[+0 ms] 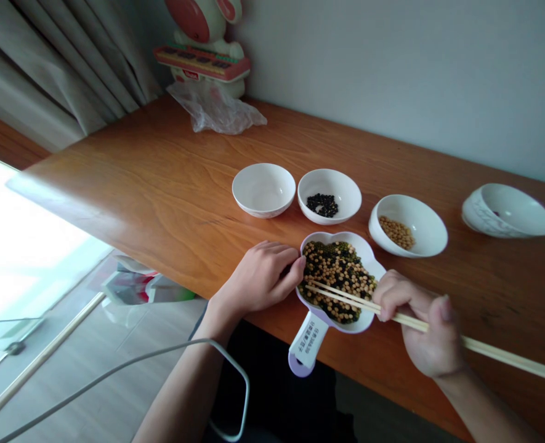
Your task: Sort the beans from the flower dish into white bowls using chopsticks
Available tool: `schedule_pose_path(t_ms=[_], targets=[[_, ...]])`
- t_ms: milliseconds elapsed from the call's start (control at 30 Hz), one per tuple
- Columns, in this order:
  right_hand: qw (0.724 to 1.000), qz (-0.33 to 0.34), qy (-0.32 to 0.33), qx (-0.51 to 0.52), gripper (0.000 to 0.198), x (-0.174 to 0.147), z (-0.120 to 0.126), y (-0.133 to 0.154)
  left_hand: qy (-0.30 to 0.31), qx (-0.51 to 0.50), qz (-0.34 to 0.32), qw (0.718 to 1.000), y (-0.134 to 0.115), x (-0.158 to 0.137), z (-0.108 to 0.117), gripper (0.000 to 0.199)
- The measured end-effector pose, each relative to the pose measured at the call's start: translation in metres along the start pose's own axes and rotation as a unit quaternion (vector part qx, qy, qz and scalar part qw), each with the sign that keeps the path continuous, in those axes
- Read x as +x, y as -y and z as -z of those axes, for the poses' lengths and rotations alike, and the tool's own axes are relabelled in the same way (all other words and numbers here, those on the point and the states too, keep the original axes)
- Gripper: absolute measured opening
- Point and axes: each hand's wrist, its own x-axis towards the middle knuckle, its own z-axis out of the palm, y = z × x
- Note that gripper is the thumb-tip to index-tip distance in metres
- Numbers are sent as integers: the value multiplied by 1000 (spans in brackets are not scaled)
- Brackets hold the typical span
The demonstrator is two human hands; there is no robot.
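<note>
My right hand [422,320] is closed round a pair of wooden chopsticks [411,321]. Their tips reach into mixed beans [337,277], pale yellow, black and green, in a white-and-lilac pan-shaped tray [369,261]. The tray's labelled handle points toward me past the table edge. At its left rim, my left hand [267,274] is closed, thumb and fingers pinching the edge. Behind the tray stand a white bowl [263,191] with nothing visible in it, a bowl [346,192] with black beans and a bowl [427,224] with yellow beans.
Farther right is another white bowl [516,212], with a small dark speck inside. A clear plastic bag [221,114] and a toy keyboard [202,61] sit at the back left of the wooden table [161,184]. A grey cable [161,354] loops by my left forearm.
</note>
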Motion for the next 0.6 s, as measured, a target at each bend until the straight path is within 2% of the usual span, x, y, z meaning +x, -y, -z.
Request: schedule_pose_path(t_ms=[600], targets=[[998, 17, -31, 43, 67, 2, 2, 2, -6, -5, 4, 1000, 0, -1, 0, 37]])
